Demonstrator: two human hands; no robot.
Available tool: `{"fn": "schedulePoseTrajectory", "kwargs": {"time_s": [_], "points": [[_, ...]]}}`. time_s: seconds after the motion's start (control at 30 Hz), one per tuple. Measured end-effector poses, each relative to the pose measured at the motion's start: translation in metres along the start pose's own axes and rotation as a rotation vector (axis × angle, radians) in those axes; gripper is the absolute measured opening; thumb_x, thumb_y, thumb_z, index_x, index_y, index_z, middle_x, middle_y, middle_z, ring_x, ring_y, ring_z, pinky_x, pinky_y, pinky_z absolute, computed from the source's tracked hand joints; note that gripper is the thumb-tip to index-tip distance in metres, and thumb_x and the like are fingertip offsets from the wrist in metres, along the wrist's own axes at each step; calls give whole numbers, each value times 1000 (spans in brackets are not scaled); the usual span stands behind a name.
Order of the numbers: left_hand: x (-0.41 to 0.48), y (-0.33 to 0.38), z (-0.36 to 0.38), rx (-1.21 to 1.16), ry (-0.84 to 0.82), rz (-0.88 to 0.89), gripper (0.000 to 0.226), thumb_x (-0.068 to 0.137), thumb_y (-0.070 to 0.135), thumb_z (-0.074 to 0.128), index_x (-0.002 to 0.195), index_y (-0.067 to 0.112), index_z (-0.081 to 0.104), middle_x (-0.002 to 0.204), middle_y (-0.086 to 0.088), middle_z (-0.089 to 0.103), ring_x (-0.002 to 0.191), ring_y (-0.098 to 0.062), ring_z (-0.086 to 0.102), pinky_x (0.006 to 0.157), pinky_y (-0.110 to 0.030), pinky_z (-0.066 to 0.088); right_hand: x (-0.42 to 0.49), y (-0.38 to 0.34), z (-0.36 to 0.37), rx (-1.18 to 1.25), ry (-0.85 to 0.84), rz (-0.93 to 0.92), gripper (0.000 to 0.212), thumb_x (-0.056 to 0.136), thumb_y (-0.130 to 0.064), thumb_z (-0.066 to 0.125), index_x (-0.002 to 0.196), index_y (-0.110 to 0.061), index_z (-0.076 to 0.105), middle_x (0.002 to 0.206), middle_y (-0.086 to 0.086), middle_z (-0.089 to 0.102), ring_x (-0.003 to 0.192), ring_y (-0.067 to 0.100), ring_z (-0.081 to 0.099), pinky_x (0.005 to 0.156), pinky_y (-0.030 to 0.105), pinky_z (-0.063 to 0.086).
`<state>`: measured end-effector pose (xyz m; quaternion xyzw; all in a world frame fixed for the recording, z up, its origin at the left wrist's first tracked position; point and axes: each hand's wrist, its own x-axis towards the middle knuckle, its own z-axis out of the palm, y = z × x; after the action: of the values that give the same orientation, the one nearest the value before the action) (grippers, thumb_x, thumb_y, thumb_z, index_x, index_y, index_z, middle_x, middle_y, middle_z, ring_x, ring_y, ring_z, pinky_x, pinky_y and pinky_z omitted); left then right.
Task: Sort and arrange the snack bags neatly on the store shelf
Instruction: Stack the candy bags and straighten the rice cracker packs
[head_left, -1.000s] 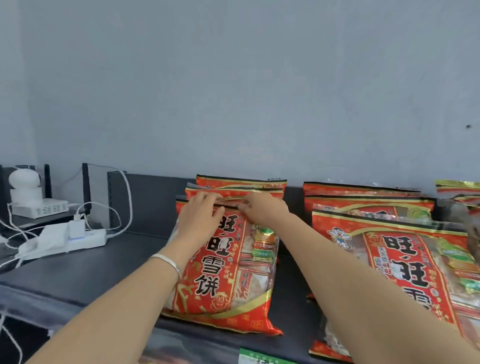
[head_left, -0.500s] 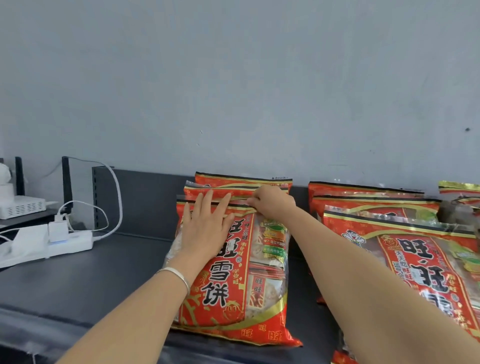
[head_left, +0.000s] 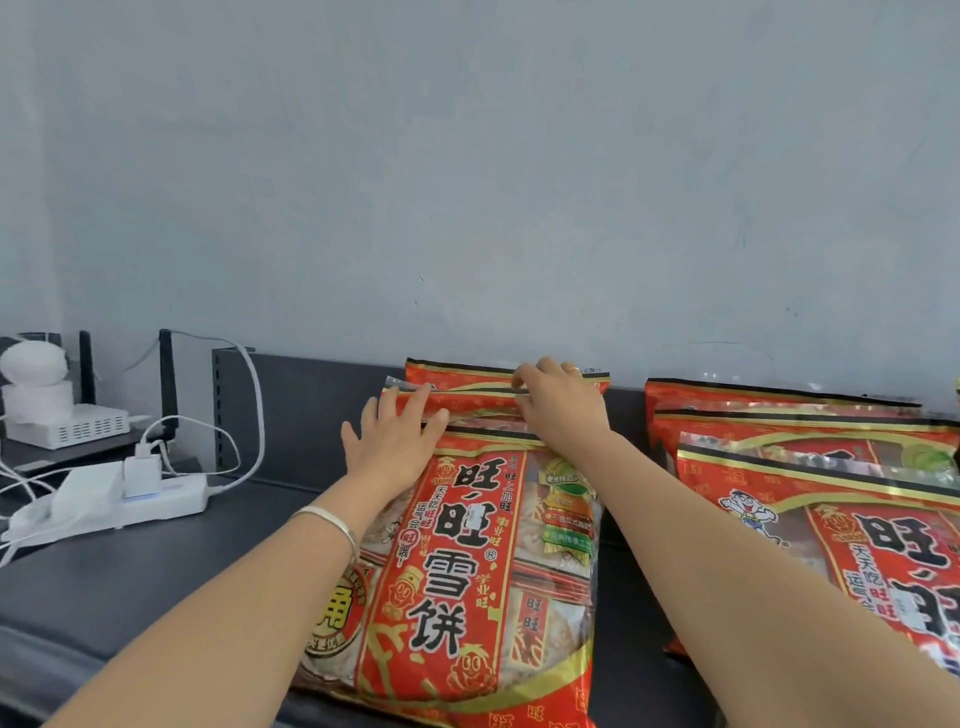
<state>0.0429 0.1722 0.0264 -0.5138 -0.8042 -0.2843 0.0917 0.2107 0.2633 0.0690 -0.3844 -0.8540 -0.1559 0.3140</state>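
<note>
So here's where you're at: your left hand (head_left: 395, 449) is lying flat, fingers spread and pretty much straight, palm down on the top left corner of the front bag (head_left: 467, 577). Its fingertips reach up onto the red seam of the middle bag (head_left: 467, 401) right behind it. It isn't gripping anything, just resting on the plastic. Your right hand (head_left: 563, 410) is a different story: the fingers are curled and look like they're pinching the top seam of that same middle bag near its right end. The three bags sit one behind the other in a stepped pile, each peeking out above the one in front, and the back bag (head_left: 457, 370) is rearmost by the grey wall (head_left: 467, 182). The front bag lies face up on the dark shelf (head_left: 182, 566), big black characters running down its middle, bottom edge near the shelf's front lip. Off to your right, with a strip of bare shelf between, there's a second pile (head_left: 831, 488) of the same red bags, stepped the same way. You've got a silver bracelet (head_left: 332, 519) on the left wrist and a ring (head_left: 571, 370) on the right hand. Way over at the left end sits a white power strip (head_left: 161, 496) with plugs and cables, and behind it a white router (head_left: 72, 428) with black antennas.
</note>
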Motion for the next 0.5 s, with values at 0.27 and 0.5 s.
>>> {"fn": "schedulePoseTrajectory", "kwargs": {"time_s": [0.27, 0.5], "points": [[40, -20, -8, -935, 21, -298, 57, 96, 26, 51, 146, 19, 24, 130, -13, 47, 100, -29, 61, 72, -38, 52, 21, -18, 14, -161, -62, 125, 36, 100, -36, 39, 128, -17, 52, 126, 7, 54, 119, 29, 50, 100, 49, 36], [56, -37, 2, -1118, -181, -331, 19, 95, 28, 54, 92, 10, 56, 88, -13, 67, 74, -28, 66, 71, -38, 54, 26, -22, 12, -182, -101, 120, 28, 103, -34, 35, 112, -17, 55, 103, 4, 66, 89, 23, 64, 74, 36, 46]]}}
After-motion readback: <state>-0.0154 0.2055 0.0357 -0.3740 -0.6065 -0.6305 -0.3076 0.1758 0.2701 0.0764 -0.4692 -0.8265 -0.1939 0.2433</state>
